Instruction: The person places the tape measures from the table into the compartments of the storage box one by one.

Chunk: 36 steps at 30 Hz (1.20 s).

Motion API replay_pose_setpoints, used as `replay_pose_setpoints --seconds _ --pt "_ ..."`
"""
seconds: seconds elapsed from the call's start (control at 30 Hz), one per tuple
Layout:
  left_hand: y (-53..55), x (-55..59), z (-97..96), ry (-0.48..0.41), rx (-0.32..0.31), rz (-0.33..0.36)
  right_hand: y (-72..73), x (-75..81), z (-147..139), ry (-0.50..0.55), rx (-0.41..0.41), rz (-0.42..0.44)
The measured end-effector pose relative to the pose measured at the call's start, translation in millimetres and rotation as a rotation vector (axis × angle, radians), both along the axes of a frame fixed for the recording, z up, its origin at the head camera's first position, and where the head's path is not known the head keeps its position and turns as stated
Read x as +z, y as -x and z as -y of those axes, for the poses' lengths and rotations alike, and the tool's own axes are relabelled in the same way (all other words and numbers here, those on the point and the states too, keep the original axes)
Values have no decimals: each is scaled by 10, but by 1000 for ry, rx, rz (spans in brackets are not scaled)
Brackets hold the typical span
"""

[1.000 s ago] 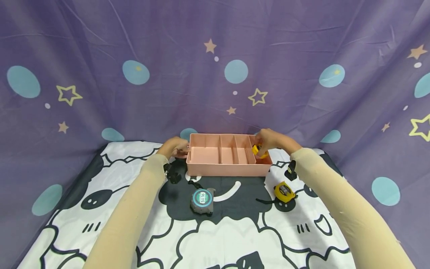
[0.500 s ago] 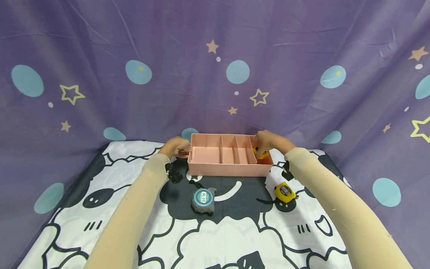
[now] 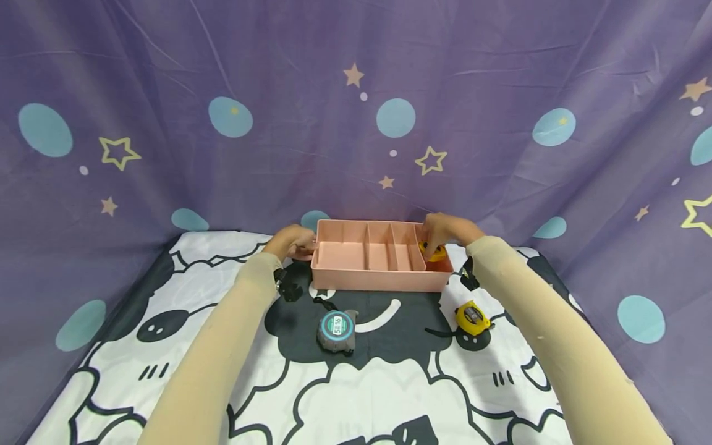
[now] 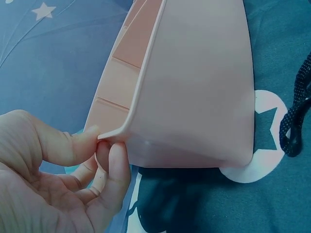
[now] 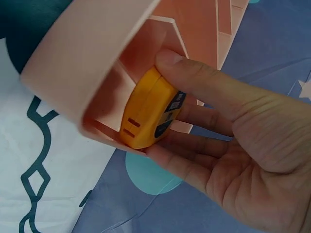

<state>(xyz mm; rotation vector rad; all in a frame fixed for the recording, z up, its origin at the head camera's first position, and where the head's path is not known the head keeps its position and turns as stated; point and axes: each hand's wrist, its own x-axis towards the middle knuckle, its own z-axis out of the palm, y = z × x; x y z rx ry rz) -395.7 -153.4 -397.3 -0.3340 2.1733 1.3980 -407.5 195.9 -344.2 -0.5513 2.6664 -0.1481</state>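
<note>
A pink divided box (image 3: pixel 384 281) stands at the back of the cloth-covered table. At its left end my left hand (image 3: pixel 295 242) pinches the rim between thumb and fingers; the left wrist view shows the thumb on top of the box's edge (image 4: pixel 114 133). My right hand (image 3: pixel 442 228) reaches into the rightmost compartment. It holds a yellow tape measure (image 5: pixel 150 109) between thumb and fingers, inside the compartment walls. Whether the tape measure touches the compartment floor, I cannot tell.
In front of the box lies a grey tape measure (image 3: pixel 335 332) with a blue-ringed face and a black strap. To the right lies another yellow tape measure (image 3: pixel 471 318) with a black strap. A purple curtain (image 3: pixel 311 123) hangs right behind the table.
My right hand has gone slightly lower into the right compartment with the yellow tape measure, and its forearm has shifted left. The left hand keeps its hold on the rim.
</note>
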Motion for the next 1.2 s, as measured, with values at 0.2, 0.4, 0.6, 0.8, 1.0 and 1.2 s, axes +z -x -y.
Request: replay_pose_setpoints --seconds 0.2,0.4,0.6,0.8,1.0,1.2 --pt "-5 12 6 -7 5 13 29 31 21 -37 -37 12" --pt "-18 25 17 -9 11 18 40 27 56 -54 17 -33" --pt "-18 27 17 -18 10 19 55 15 39 -47 41 -27" --pt "-24 34 15 -5 2 24 78 -20 37 -21 33 -3" --pt "-16 24 15 -5 -20 24 73 -29 39 -20 17 -9" --pt "0 2 14 -8 -12 27 76 -40 40 4 48 -23"
